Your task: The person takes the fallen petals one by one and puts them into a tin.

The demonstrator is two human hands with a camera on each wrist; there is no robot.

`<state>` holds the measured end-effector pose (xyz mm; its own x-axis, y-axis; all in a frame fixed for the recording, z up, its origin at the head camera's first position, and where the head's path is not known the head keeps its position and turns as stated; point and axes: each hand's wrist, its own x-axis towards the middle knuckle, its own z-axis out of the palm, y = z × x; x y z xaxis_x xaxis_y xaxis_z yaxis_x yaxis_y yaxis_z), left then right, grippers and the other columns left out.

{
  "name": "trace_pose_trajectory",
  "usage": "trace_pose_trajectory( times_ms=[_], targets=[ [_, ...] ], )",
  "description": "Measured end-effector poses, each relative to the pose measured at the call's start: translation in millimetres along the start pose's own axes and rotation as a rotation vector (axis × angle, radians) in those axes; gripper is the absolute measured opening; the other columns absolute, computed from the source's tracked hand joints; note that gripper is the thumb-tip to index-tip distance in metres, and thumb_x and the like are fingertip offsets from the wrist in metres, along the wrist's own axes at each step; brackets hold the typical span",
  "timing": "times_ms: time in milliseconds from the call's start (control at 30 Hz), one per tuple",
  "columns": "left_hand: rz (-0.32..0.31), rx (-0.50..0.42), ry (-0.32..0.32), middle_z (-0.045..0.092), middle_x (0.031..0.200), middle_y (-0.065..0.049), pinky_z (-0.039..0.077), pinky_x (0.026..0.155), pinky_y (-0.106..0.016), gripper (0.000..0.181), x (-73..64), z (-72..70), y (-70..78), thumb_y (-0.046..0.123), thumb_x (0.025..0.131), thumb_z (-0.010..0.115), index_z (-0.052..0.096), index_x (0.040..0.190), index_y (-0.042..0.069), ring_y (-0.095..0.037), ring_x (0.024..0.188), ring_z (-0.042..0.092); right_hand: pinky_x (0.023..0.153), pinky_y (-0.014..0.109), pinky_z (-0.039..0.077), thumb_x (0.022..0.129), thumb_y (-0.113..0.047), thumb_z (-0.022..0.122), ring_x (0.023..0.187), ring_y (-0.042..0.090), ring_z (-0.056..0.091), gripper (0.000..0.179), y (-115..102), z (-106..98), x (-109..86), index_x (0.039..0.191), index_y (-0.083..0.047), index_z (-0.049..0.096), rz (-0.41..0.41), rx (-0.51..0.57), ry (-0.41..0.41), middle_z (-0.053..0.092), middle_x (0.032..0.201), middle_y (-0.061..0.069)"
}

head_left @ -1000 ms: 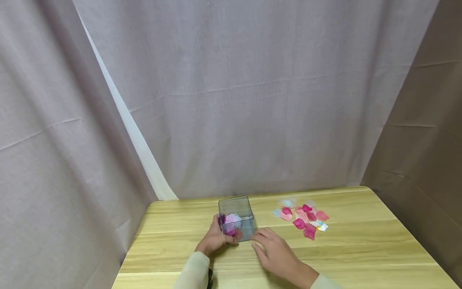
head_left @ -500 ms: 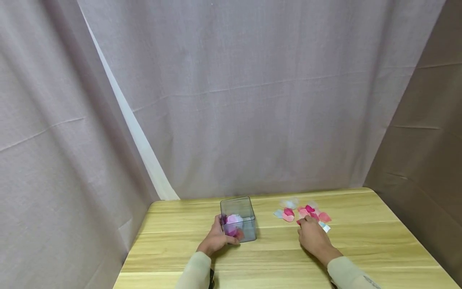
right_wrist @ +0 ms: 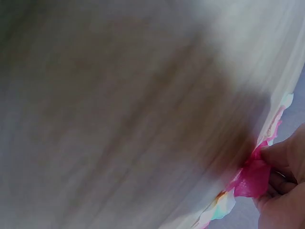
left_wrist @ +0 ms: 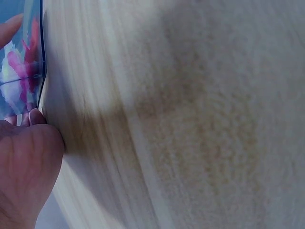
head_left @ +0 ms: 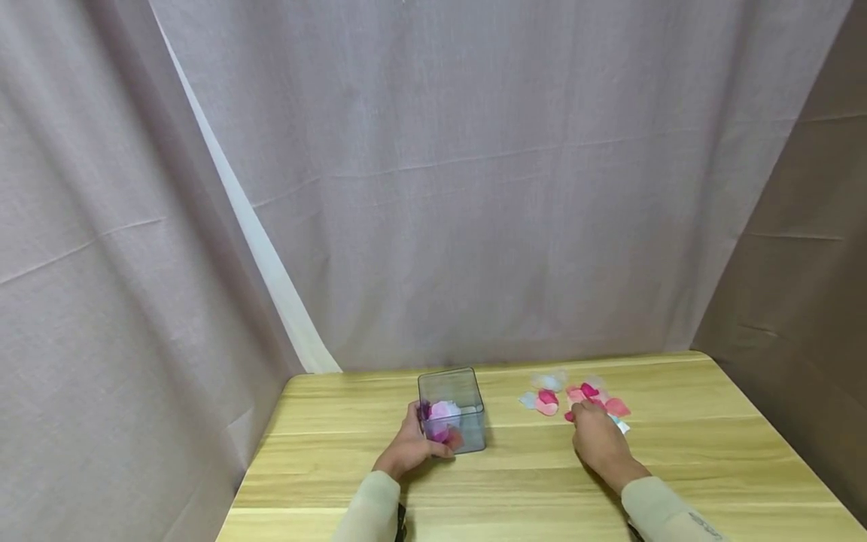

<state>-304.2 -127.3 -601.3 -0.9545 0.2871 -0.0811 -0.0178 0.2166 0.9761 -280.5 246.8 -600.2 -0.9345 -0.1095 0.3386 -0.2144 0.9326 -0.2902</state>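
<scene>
My left hand (head_left: 405, 450) grips the left side of a clear, grey-tinted plastic box (head_left: 474, 435), its thumb along the near wall. Inside the box, pink, lilac and white petals (head_left: 443, 412) gather toward the left. Over the loose petals on the right, my right hand (head_left: 601, 444) reaches down with curled fingers. The right wrist view shows a magenta petal (right_wrist: 255, 179) pinched between thumb and fingers, low at the tabletop. In the left wrist view the box wall (left_wrist: 42, 57) shows only at the left edge.
Beside the right hand, loose petals in pink, red and pale blue (head_left: 547, 403) lie scattered on the wooden table (head_left: 325, 429). A coral petal (head_left: 617, 407) lies at their right side. Grey curtains (head_left: 474, 188) hang behind and on both sides.
My right hand has left the box's near right corner and moved right to the loose petals, where it now pinches a magenta one. The left hand keeps its grip on the box.
</scene>
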Motion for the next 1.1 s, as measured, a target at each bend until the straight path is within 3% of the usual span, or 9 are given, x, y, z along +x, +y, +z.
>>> trace_pose_trajectory(
  times_ms=[200,333,467,667,867,1100],
  targets=[
    [-0.001,0.006,0.003,0.048,0.155,-0.026,0.026,0.13,-0.064,0.112,-1.1,1.6,1.3,-0.006,0.065,0.092,0.027,0.155,0.001,-0.044,0.147,0.048,0.071,0.047,0.061,0.081,0.015,0.059,0.078,0.027,0.065,0.019,3.4,-2.9,2.5,0.083,-0.003,0.064,0.009,0.021,-0.01,0.065,0.079,0.008],
    [0.0,0.011,-0.001,0.05,0.153,-0.025,0.03,0.13,-0.062,0.111,-0.4,1.9,0.4,-0.005,0.065,0.093,0.027,0.155,0.001,-0.041,0.144,0.051,0.071,0.048,0.06,0.088,0.009,0.063,0.076,0.026,0.065,0.014,-2.4,-7.0,6.3,0.084,-0.005,0.064,0.012,0.05,0.008,0.064,0.077,0.006],
    [-0.006,0.013,-0.001,0.052,0.15,-0.023,0.035,0.127,-0.059,0.111,0.1,2.1,-0.2,-0.005,0.065,0.092,0.027,0.155,0.002,-0.036,0.138,0.057,0.068,0.046,0.058,0.095,0.001,0.066,0.073,0.023,0.063,0.008,-21.3,-17.0,12.0,0.09,-0.005,0.065,0.029,0.11,0.05,0.063,0.077,0.004],
    [-0.002,0.011,0.004,0.054,0.148,-0.022,0.036,0.127,-0.06,0.11,0.8,1.9,-2.2,-0.005,0.065,0.092,0.028,0.154,0.003,-0.036,0.136,0.059,0.06,0.031,0.049,0.104,-0.004,0.061,0.066,0.015,0.053,0.007,-63.1,-37.9,17.4,0.105,-0.003,0.068,0.05,0.239,0.114,0.071,0.081,0.007],
    [-0.018,0.01,0.003,0.055,0.149,-0.021,0.033,0.129,-0.06,0.113,2.1,1.7,-3.5,-0.004,0.065,0.093,0.027,0.156,0.003,-0.035,0.137,0.059,0.064,0.033,0.054,0.102,-0.002,0.064,0.071,0.012,0.059,0.009,-91.1,-51.9,12.9,0.107,-0.006,0.071,0.009,0.311,0.237,0.077,0.088,0.008],
    [-0.009,0.024,0.002,0.055,0.15,-0.021,0.037,0.126,-0.055,0.111,3.9,-1.5,-5.1,-0.003,0.066,0.094,0.028,0.155,0.004,-0.033,0.137,0.059,0.062,0.028,0.051,0.1,0.0,0.068,0.069,0.006,0.055,0.011,-109.5,-49.2,14.8,0.103,-0.009,0.074,-0.03,0.371,0.319,0.068,0.075,-0.001]
  ],
)
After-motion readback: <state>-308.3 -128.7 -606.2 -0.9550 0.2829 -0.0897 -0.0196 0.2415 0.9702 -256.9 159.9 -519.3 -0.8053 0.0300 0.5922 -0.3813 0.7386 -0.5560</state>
